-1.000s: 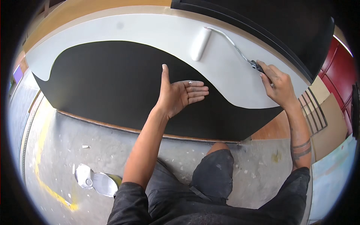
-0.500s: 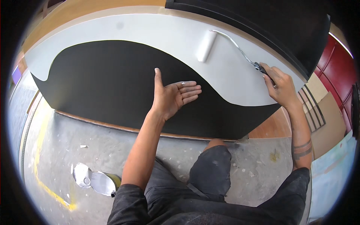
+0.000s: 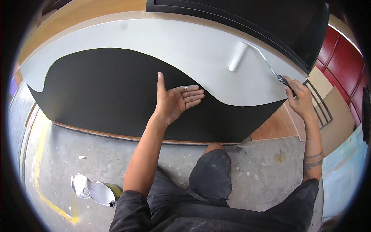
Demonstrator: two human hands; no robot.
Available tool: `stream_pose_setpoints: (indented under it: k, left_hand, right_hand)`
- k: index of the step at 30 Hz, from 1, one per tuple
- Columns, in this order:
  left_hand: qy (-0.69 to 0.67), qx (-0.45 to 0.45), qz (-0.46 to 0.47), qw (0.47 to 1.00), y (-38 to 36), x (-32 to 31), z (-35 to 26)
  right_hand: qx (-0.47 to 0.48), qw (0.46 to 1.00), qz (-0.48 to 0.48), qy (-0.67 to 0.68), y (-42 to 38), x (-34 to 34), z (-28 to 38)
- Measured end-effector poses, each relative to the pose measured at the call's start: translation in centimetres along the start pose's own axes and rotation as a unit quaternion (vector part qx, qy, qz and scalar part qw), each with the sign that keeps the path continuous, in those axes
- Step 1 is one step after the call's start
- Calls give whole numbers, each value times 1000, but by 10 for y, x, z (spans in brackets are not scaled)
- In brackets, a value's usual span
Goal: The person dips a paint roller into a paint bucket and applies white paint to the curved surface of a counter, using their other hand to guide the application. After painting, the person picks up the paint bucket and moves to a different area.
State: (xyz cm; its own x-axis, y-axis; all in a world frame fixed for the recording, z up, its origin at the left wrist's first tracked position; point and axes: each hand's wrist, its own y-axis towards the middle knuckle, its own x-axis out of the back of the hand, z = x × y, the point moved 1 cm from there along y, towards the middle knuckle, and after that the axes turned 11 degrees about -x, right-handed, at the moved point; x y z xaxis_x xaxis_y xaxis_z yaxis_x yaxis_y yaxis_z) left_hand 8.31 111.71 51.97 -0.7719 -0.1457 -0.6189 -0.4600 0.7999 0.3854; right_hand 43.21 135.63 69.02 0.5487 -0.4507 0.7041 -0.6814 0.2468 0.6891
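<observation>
My right hand (image 3: pixel 299 97) is wrapped round the black handle of a paint roller (image 3: pixel 237 57). The roller's white sleeve rests against the white upper part of a large panel (image 3: pixel 170 41), and its bent metal rod runs down to my grip. A wavy edge divides this white area from the black lower part (image 3: pixel 104 89). My left hand (image 3: pixel 176 101) is held out in front of the black part, palm showing, thumb up and fingers stretched, with a ring on one finger. Nothing is in it.
On the concrete floor (image 3: pixel 262 178) at left stands a cut-open container (image 3: pixel 102 192) with white inside. A black framed board (image 3: pixel 247 19) borders the panel's top. Brown boards (image 3: pixel 336 120) and a red padded surface (image 3: pixel 342 58) are at right.
The roller and my right hand have moved right across the white area, the roller slightly down. My left hand keeps its pose. The whole view has shifted slightly.
</observation>
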Motion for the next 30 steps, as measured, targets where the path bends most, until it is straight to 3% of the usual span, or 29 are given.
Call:
stream_pose_setpoints:
  k: [8, 22, 30]
  left_hand:
    - [2, -7, -8, 1000, -10, -8, -4]
    - [26, -46, -9, 999, -50, -33, -27]
    - [43, -65, -1, 997, -65, -39, -28]
  right_hand:
    - [31, 999, -8, 31, 13, -2, 26]
    - [125, 984, -107, 72, 33, 15, 103]
    - [106, 987, -102, 65, 25, 24, 127]
